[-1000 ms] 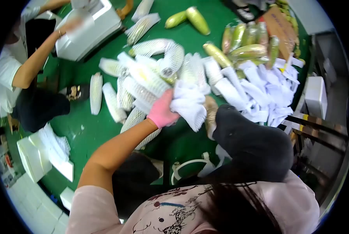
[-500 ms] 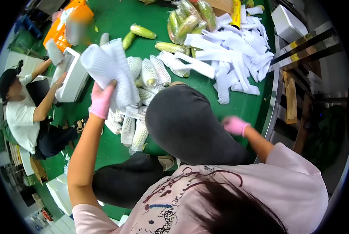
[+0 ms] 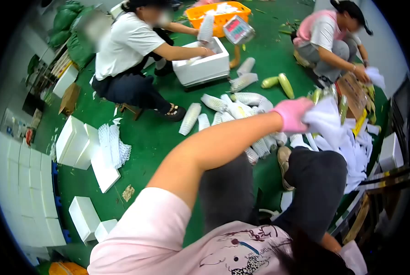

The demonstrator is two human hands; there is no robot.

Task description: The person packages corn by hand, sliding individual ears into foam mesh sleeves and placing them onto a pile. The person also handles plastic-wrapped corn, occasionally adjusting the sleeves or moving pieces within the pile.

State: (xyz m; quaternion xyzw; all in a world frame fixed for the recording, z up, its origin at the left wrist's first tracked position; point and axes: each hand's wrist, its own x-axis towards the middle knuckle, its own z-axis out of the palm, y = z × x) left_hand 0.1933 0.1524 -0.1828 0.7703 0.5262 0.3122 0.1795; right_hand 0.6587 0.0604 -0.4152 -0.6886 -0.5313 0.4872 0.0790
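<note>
My left hand [image 3: 293, 114], in a pink glove, is closed on a bundle of white foam net sleeves [image 3: 325, 118]. My arm reaches across the view above my knees. Below the bundle lies a heap of loose white foam net sleeves [image 3: 355, 158]. On the green floor, left of the hand, sit several pale green oblong vegetables in foam net sleeves [image 3: 236, 109]. Two bare pale green vegetables [image 3: 285, 85] lie just beyond them. My right forearm [image 3: 329, 243] shows at the lower right; the hand itself is hidden.
One person [image 3: 131, 46] crouches by a white foam box [image 3: 202, 68], holding a sleeved vegetable; another person [image 3: 329, 41] squats beside a cardboard box [image 3: 351, 94]. An orange basket [image 3: 218, 20] stands behind. Foam boxes [image 3: 72, 142] lie left, and a metal frame [image 3: 386, 178] runs along the right.
My view has swung left, bringing more of the room and a second person into sight. My left hand has carried the sleeves rightward toward the loose heap. My right hand has dropped out of sight.
</note>
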